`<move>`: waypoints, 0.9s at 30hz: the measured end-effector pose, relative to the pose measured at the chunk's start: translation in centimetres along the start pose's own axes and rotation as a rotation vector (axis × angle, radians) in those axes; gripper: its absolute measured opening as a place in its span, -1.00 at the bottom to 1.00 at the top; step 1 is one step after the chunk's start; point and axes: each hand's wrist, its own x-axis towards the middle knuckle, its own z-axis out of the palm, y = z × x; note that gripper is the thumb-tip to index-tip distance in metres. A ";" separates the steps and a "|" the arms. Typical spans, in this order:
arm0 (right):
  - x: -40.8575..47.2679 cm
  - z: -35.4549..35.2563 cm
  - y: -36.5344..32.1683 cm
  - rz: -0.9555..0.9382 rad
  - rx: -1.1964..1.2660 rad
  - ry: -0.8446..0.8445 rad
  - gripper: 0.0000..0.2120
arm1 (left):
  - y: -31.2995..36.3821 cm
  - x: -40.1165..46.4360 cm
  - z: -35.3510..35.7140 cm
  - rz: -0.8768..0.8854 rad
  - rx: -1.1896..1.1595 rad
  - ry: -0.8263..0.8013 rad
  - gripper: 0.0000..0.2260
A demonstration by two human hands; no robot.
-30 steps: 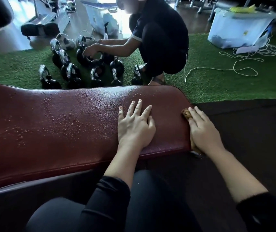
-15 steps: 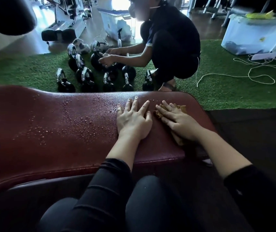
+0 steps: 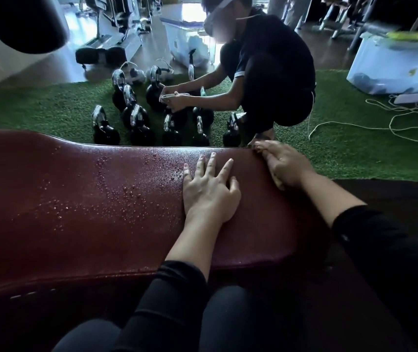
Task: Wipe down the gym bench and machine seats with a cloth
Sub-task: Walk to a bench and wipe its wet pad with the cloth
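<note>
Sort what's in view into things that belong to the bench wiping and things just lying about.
Job:
bench, wet with droplets
left hand, flat on the bench
right hand at the far corner; the cloth under it is barely visible

Lying about:
kettlebells, handled by another person
white cord on the turf
plastic bins

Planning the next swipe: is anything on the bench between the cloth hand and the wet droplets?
Yes. The left hand lies flat on the bench, between the right hand at the far right corner and the droplets to its left.
</note>
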 end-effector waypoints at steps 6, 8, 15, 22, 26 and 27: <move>-5.7 -1.0 2.9 0.136 -0.039 -0.026 -0.57 | 0.1 0.0 -0.1 -0.003 0.016 -0.010 -0.53; -7.5 -0.4 1.4 0.099 -0.119 -0.096 -0.54 | 0.2 0.0 -0.1 0.000 0.028 -0.014 -0.53; -3.2 1.6 -3.4 -0.019 -0.079 -0.035 -0.58 | 0.3 0.0 -0.1 0.002 0.021 -0.013 -0.52; -0.8 -0.5 2.0 0.009 0.028 0.028 -0.63 | 0.0 0.1 0.0 0.009 0.018 -0.006 -0.53; -4.4 -0.8 3.2 0.130 -0.026 0.027 -0.59 | 0.1 0.2 0.1 0.010 0.021 -0.006 -0.52; -5.3 -0.5 2.5 0.133 -0.036 0.003 -0.58 | 0.1 0.2 0.1 0.007 0.024 -0.007 -0.52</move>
